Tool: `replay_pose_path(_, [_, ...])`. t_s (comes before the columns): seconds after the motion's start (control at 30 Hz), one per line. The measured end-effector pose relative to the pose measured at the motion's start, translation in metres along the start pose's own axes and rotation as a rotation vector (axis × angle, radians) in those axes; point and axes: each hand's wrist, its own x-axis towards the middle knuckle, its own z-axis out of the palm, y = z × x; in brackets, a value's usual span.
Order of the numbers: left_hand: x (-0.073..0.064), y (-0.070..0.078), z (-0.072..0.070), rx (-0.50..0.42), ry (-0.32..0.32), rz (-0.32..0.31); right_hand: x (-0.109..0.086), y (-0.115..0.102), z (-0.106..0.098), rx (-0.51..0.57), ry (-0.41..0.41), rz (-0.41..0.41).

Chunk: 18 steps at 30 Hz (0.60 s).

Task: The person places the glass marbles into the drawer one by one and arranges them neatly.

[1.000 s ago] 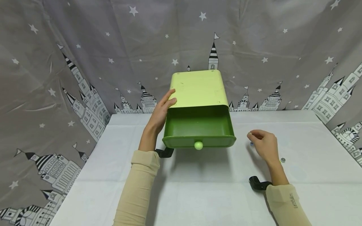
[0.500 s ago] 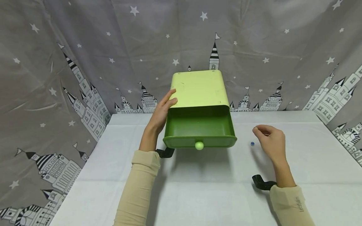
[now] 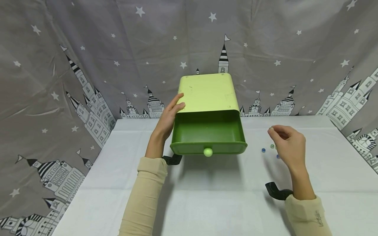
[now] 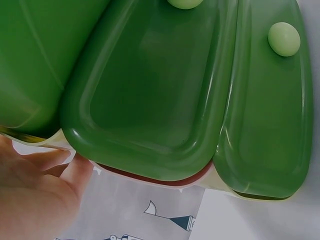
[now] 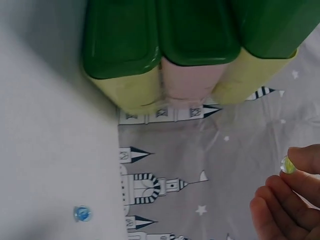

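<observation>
A small cabinet of stacked drawers has a pale yellow top (image 3: 208, 91) and a green top drawer (image 3: 209, 148) pulled out at the front. Inside, that drawer shows a bare green floor. My left hand (image 3: 166, 119) rests against the cabinet's upper left side, fingertips at the top edge; its other fingers are hidden behind the side. To the right, above the table, my right hand (image 3: 289, 144) pinches a clear marble with yellow inside (image 5: 287, 165) between thumb and index finger. A blue marble (image 3: 263, 150) and a green marble (image 3: 272, 146) lie on the table near this hand.
Another blue marble (image 3: 278, 156) sits partly behind the right hand. Lower green drawers (image 4: 145, 95) with round knobs are pushed in, one in a pink casing (image 5: 192, 80). A white cloth (image 3: 212, 203) covers the table, and a grey castle-print curtain (image 3: 165, 42) hangs behind.
My right hand has moved right and slightly back, away from the drawer, uncovering the blue and green marbles on the table. The left hand and the cabinet keep their places.
</observation>
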Motion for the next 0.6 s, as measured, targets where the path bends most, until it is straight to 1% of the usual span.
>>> replay_pose_path(0.3, [0.000, 0.000, 0.000, 0.007, 0.000, 0.006, -0.001, -0.011, -0.005, 0.040, 0.034, -0.019])
replay_pose_path(0.43, [-0.001, 0.001, 0.000, 0.004, 0.003, 0.004, -0.003, -0.019, -0.005, 0.067, 0.032, -0.015])
replay_pose_path(0.6, [-0.001, 0.000, 0.000, 0.002, 0.000, 0.012, -0.010, -0.031, 0.001, 0.112, -0.001, -0.053])
